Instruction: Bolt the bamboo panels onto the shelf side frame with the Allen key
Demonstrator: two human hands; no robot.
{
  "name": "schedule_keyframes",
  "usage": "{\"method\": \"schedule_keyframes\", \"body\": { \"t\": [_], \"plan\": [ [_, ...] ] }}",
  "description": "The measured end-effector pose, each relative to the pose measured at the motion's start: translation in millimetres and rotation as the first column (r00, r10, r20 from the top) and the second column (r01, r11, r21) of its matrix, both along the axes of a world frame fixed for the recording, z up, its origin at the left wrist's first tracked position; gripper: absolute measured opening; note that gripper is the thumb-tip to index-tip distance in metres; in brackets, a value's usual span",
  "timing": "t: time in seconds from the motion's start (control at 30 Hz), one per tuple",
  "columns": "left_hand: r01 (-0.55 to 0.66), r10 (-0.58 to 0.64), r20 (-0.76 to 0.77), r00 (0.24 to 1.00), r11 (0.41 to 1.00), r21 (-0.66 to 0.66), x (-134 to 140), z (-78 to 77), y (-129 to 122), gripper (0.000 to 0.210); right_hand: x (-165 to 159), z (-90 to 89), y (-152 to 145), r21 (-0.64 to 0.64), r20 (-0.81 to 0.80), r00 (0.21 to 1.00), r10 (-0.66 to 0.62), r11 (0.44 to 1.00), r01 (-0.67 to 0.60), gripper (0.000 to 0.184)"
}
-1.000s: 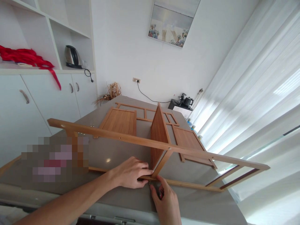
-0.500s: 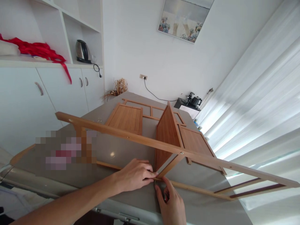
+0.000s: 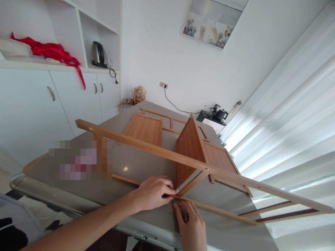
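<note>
A wooden side frame (image 3: 146, 147) stands on its long edge on the grey table, joined to an upright wooden panel (image 3: 190, 153) behind it. My left hand (image 3: 156, 191) is closed on the frame's lower rail (image 3: 217, 208), at the panel's bottom corner. Just in front of that joint, my right hand (image 3: 191, 220) pinches a small, thin metal tool against the rail. Its fingers hide most of the tool, so its exact kind is unclear. A bolt head (image 3: 207, 169) shows in the upper rail.
On the grey table (image 3: 146, 219) lie a flat panel (image 3: 143, 129), a slatted frame (image 3: 171, 122) and another panel (image 3: 221, 158). A blurred patch (image 3: 78, 164) covers something at left. White cabinets (image 3: 70, 101) flank the left side; curtains (image 3: 290, 115) hang at right.
The whole view has shifted slightly to the right. My right fingertips have drawn down a little from the rail and curled closer together; my left hand stays at the joint.
</note>
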State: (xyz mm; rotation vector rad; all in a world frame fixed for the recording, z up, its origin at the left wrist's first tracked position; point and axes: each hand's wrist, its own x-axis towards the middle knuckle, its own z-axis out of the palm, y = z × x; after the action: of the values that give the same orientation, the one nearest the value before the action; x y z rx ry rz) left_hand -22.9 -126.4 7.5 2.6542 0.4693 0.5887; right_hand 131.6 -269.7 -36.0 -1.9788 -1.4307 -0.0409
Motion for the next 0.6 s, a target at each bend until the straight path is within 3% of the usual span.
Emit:
{"method": "schedule_keyframes", "body": {
  "t": [0.1, 0.6],
  "plan": [
    [0.005, -0.005, 0.006, 1.000, 1.000, -0.026, 0, 0.6, 0, 0.023, 2, -2.1, 0, -0.007, 0.014, 0.999, 0.048, 0.999, -0.048, 0.047],
    [0.007, -0.006, 0.024, 1.000, 0.999, -0.050, 0, -2.8, 3, 0.027, -4, -21.5, 0, 0.105, 0.209, 0.977, -0.036, 0.994, 0.015, 0.054]
  ]
}}
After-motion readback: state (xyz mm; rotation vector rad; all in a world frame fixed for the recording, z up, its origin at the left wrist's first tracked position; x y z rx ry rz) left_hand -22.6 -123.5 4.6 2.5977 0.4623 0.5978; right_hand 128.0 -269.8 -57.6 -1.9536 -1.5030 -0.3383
